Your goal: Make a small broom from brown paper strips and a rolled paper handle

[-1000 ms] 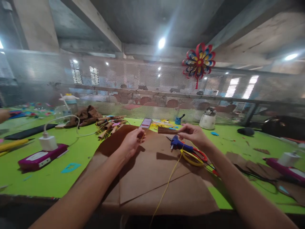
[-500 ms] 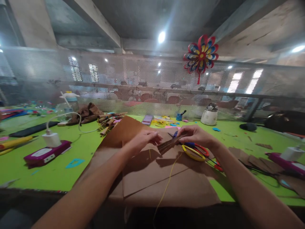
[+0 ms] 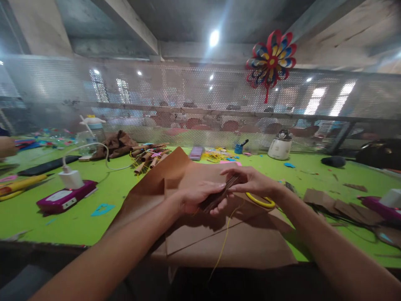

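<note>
A small stack of brown paper strips is held between both hands over the large brown paper sheets. My left hand wraps round its lower end, thumb on top and fingers beneath. My right hand pinches the upper end between thumb and fingers. A yellow string runs down over the paper and past the table edge. Just behind my right hand, a yellow scissor handle shows; the rest of the scissors is hidden by the hand and forearm.
A purple power strip with a white charger stands at left. Rolled brown paper tubes tied with yellow string lie behind the sheets. Brown paper pieces lie at right, and a white bottle stands at the back. Another person's hand shows at far left.
My left hand has moved right and closed round the lower end of the paper stack. The right hand keeps its pinch. The scissors are now more covered, and the view has shifted slightly.
</note>
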Demonstrator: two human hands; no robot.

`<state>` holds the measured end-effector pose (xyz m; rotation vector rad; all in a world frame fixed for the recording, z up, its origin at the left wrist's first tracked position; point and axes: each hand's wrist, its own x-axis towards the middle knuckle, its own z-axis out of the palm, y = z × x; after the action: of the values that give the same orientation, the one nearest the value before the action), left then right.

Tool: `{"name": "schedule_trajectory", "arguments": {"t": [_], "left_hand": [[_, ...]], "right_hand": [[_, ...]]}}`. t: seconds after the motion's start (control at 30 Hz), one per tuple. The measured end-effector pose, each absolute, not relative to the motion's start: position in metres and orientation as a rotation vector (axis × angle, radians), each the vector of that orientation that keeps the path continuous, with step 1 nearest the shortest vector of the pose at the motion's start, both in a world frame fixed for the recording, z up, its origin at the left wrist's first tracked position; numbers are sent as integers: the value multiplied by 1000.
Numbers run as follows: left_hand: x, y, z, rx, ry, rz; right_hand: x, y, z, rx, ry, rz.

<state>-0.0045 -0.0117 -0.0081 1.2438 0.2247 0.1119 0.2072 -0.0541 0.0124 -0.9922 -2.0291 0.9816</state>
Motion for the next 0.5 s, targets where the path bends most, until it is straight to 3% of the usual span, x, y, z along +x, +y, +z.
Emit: {"name": "schedule_trajectory", "arguments": {"t": [0.5], "left_hand": [[-6, -17, -6, 1178, 91, -14]], "right_hand": [[225, -54, 12, -873, -1853, 1037]]}}
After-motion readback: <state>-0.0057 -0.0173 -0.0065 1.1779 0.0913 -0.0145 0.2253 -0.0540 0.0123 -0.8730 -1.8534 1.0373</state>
